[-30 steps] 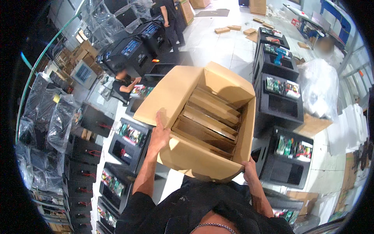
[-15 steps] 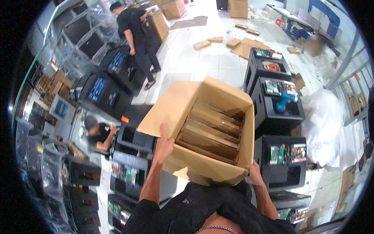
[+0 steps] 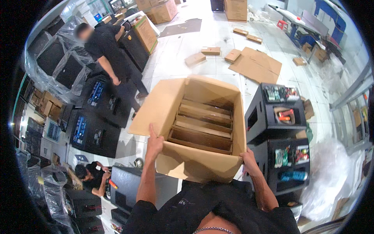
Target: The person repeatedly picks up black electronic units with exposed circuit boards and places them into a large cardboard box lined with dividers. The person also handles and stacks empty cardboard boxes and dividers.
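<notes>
An open cardboard box (image 3: 198,160) is held in front of my chest, tilted so that its inside faces up. Several flat cardboard pieces (image 3: 202,123) stand in rows inside it; whether they are dividers or slim boxes I cannot tell. My left hand (image 3: 155,144) is closed on the near left corner, its index finger lying along the spread left flap (image 3: 156,105). At the near right corner my right hand (image 3: 249,159) grips the box, its fingers partly hidden. A front flap hangs down toward my shirt.
Black cabinets (image 3: 272,117) with circuit boards line the right side, a plastic wrap heap (image 3: 327,183) beyond. Small cartons (image 3: 210,50) and a flat cardboard sheet (image 3: 257,64) lie ahead on the floor. A standing person (image 3: 113,50) and a crouching person (image 3: 93,177) work among cabinets at left.
I have moved forward with the box, still held in both hands. The cabinets at right and the crouching person now appear lower in view. The standing person appears closer.
</notes>
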Tool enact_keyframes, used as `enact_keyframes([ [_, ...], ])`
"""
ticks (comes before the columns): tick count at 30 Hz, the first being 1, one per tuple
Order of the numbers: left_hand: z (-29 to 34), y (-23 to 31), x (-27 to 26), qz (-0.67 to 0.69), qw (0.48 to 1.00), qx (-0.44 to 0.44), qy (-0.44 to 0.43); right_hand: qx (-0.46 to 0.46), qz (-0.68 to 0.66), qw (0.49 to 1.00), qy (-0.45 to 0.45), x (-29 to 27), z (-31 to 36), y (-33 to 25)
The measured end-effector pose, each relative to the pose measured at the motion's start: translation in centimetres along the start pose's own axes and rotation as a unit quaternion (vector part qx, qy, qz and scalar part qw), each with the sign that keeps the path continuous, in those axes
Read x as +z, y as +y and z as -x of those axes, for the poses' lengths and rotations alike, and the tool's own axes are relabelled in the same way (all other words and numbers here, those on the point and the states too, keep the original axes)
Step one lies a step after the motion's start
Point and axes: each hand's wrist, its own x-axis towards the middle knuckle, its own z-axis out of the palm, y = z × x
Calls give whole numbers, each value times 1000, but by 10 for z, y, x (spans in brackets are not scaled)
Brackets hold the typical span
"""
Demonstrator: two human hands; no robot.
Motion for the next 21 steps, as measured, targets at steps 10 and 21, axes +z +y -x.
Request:
enact_keyframes([
  [10,-435,77,130,57,995,56,59,-101,183,977,53,94,-428,-152],
  [21,-617,30,321,-257,954,-53,-149,93,304,948,21,-3,-647,-129],
])
